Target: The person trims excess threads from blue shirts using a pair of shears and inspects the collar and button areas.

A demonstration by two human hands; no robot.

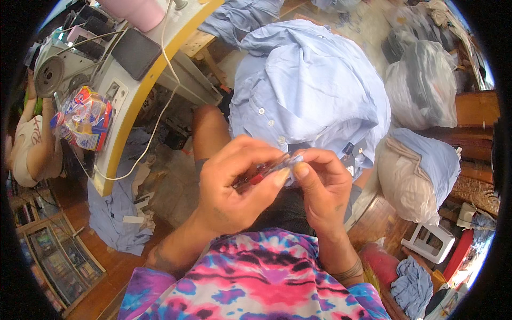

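Note:
A light blue button-up shirt (314, 80) lies bunched over my lap, its row of pale buttons facing up. Close to my body, my left hand (232, 184) is closed round a small tool with a red part (257, 177); its exact kind is mostly hidden by the fingers. My right hand (328, 184) pinches a small fold of the light blue cloth between thumb and forefinger. The fingertips of both hands meet at this fold. Dark labels (349, 148) show on the shirt just beyond the right hand.
At the left stands a yellow-edged worktable (128, 120) with a colourful plastic packet (85, 118) and a hanging white cord (173, 80). Stuffed plastic bags (421, 85) and a white stool (429, 242) are at the right. Another person (32, 144) sits far left.

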